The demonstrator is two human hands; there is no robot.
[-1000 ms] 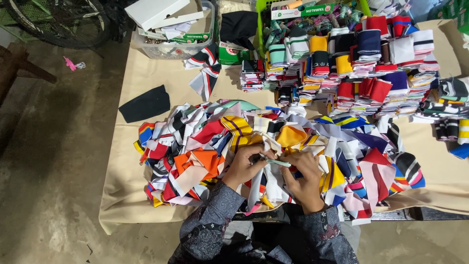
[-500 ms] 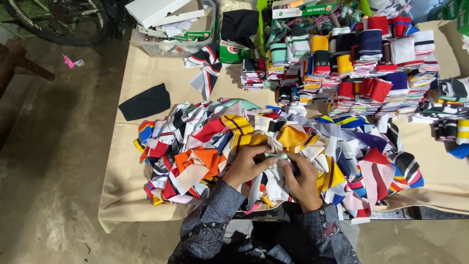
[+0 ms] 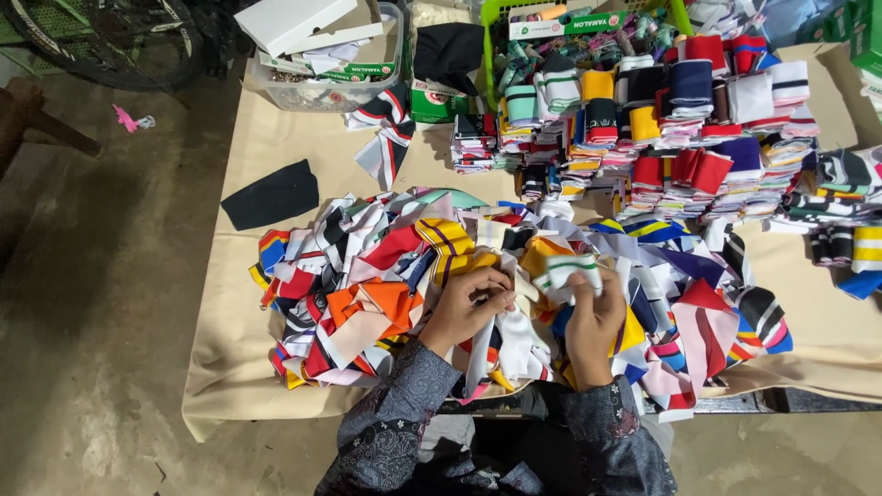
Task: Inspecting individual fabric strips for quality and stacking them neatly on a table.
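A: Head view. The right hand (image 3: 595, 317) pinches a small white rib-knit strip with green stripes (image 3: 568, 273), lifted just above the loose heap of coloured fabric pieces (image 3: 367, 276) at the near middle of the counter (image 3: 276, 138). The left hand (image 3: 467, 308) is closed on a pale strip (image 3: 516, 296) at the heap's crest, just beside the right hand.

B: What surrounds the hands?

A: Beyond the heap stand sorted stacks of folded pieces (image 3: 680, 129); a black fabric piece (image 3: 271, 195) lies apart at the far left, and a clear bin with a white box lid (image 3: 317, 46) sits at the far edge.

B: What could go wrong from here?

A: In my judgement, three things. The striped strip is held only by the fingertips and could slip back into the heap, where similar pieces would hide it. A tug by the left hand could drag tangled neighbours with it. Pieces at the near edge (image 3: 675, 400) already overhang the counter and could slide to the floor if the heap is disturbed.

B: What differs from half a second earlier?

A: The right hand has risen and moved rightward, carrying the striped strip clear of the left hand; earlier both hands met over it. The heap and stacks are unchanged.
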